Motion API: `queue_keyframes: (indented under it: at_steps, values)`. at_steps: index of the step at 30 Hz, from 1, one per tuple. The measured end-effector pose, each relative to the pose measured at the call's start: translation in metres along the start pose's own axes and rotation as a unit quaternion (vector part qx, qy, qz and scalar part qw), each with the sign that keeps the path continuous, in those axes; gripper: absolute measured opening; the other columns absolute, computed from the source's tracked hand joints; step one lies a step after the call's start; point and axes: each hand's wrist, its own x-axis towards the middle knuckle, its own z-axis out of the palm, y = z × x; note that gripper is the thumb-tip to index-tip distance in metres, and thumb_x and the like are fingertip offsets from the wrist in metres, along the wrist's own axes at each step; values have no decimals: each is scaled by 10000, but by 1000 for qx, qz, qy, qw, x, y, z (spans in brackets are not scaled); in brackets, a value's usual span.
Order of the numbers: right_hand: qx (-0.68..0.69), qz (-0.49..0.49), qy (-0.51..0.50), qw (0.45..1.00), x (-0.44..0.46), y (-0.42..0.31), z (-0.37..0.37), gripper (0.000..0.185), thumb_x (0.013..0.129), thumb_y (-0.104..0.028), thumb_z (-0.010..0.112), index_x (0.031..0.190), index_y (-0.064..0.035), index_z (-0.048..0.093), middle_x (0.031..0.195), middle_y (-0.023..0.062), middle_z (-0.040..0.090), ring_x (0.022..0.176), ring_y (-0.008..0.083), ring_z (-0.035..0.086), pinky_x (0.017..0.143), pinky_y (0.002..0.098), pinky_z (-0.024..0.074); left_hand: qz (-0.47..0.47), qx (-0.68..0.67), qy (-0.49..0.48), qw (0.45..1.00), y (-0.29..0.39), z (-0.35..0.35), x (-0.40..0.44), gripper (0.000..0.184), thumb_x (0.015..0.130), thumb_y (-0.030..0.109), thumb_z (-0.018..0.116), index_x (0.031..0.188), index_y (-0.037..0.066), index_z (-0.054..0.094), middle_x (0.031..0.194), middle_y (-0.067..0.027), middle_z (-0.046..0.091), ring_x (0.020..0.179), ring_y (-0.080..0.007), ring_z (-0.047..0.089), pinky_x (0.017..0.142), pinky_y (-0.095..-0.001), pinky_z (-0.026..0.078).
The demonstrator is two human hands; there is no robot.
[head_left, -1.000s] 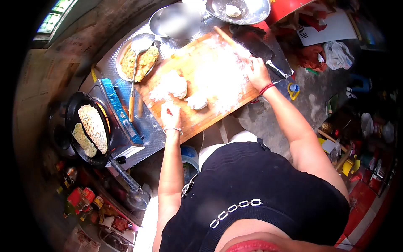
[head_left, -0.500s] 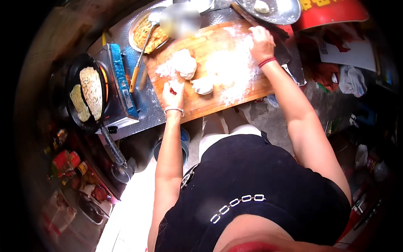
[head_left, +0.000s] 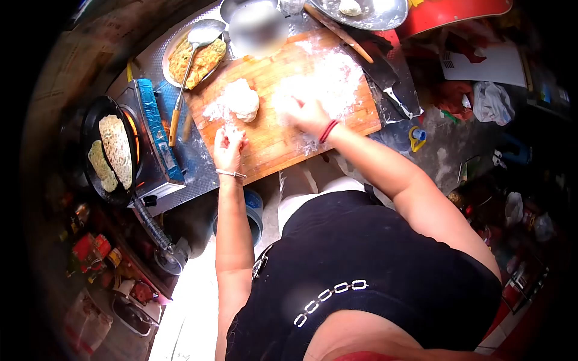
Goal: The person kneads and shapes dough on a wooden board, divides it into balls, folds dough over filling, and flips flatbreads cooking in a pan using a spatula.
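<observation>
My left hand (head_left: 229,147) is at the left front of the wooden board (head_left: 265,159), its fingers loosely curled and apart, with nothing visible in them. A large floured dough lump (head_left: 242,100) lies just beyond it. Over the bright floured middle of the board is my right hand (head_left: 311,115), fingers bent together; glare hides what they hold. The small dough piece seen before is out of sight. A wooden rolling pin (head_left: 338,32) lies across the far right corner of the board.
Left, a black pan (head_left: 90,129) on a lit stove holds two flatbreads. Behind the board are a bowl of yellow filling (head_left: 195,60) with a ladle (head_left: 182,96), and a metal tray (head_left: 379,15) with dough. A cleaver (head_left: 385,75) lies right of the board.
My right hand has come from the board's far right, beside the rolling pin, leftward to the middle. The small dough piece has gone from its spot. My left hand stays near the large lump.
</observation>
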Motion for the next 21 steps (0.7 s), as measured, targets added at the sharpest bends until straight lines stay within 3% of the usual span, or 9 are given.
queue_keyframes:
  at_steps: [1, 3, 5, 8, 10, 13, 15, 17, 21]
  values:
    - [281, 207, 11, 937, 11, -2, -17, 207, 880, -138, 549, 1065, -56, 593, 914, 66, 648, 762, 147, 633, 646, 318, 530, -27, -67, 10, 997, 2, 6, -7, 274, 819, -31, 564, 1071, 44, 489, 1070, -68, 553, 838, -149, 588, 621, -250, 498]
    - [474, 263, -35, 840, 28, -9, -64, 310, 936, -341, 462, 1120, -108, 552, 976, 74, 647, 829, 178, 650, 683, 323, 535, -61, -84, -4, 995, -5, 3, -9, 397, 819, -58, 513, 1197, 39, 446, 1189, -88, 503, 929, -191, 588, 627, -255, 503]
    - [488, 287, -48, 823, 30, -16, -98, 345, 934, -390, 450, 1166, -144, 519, 1023, 52, 648, 853, 175, 648, 690, 332, 525, -93, -89, -13, 992, -7, 0, -10, 398, 817, -52, 504, 1203, 36, 457, 1171, -88, 517, 925, -191, 591, 621, -249, 500]
    - [63, 191, -42, 979, 24, -12, -120, 357, 900, -339, 525, 1127, -64, 558, 1021, 124, 637, 872, 260, 634, 685, 377, 506, -101, -8, 1, 995, -15, -9, -7, 340, 831, -15, 505, 1170, 4, 510, 1094, -79, 565, 870, -135, 590, 599, -235, 489]
    - [-354, 82, -96, 927, 18, -31, -127, 288, 871, -287, 561, 1037, -55, 596, 974, 136, 638, 832, 285, 628, 662, 389, 491, -88, 47, 10, 995, -20, -13, -6, 320, 840, -1, 510, 1160, -7, 525, 1073, -71, 578, 850, -110, 587, 602, -223, 481]
    - [-482, -112, -48, 868, 8, 29, -102, 244, 825, -267, 579, 966, -71, 616, 943, 139, 620, 842, 307, 600, 715, 376, 480, -39, 114, -6, 993, -33, -16, 0, 312, 853, 18, 513, 1162, -22, 531, 1078, -67, 581, 859, -96, 582, 658, -208, 469]
    - [-529, -161, -15, 833, 18, 17, -86, 312, 819, -307, 569, 1064, -114, 590, 1117, 145, 546, 1043, 316, 505, 903, 415, 389, 16, 141, -37, 989, -49, -24, 12, 303, 864, 28, 507, 1160, -34, 533, 1105, -74, 573, 903, -116, 581, 737, -217, 468]
    - [-517, -218, 49, 826, 41, 19, -77, 363, 818, -338, 568, 1115, -130, 569, 1207, 156, 487, 1137, 322, 437, 966, 445, 327, 193, 313, 7, 930, -58, -14, 11, 312, 861, 15, 480, 1159, -68, 523, 1181, -159, 523, 1093, -221, 517, 953, -298, 394]
    - [-454, -170, 114, 867, 59, 16, -81, 421, 812, -364, 573, 1161, -131, 545, 1241, 156, 454, 1169, 326, 402, 996, 460, 285, 287, 452, 25, 844, -53, -1, 12, 253, 850, 68, 539, 1071, -55, 551, 1062, -167, 516, 949, -260, 522, 828, -329, 434]
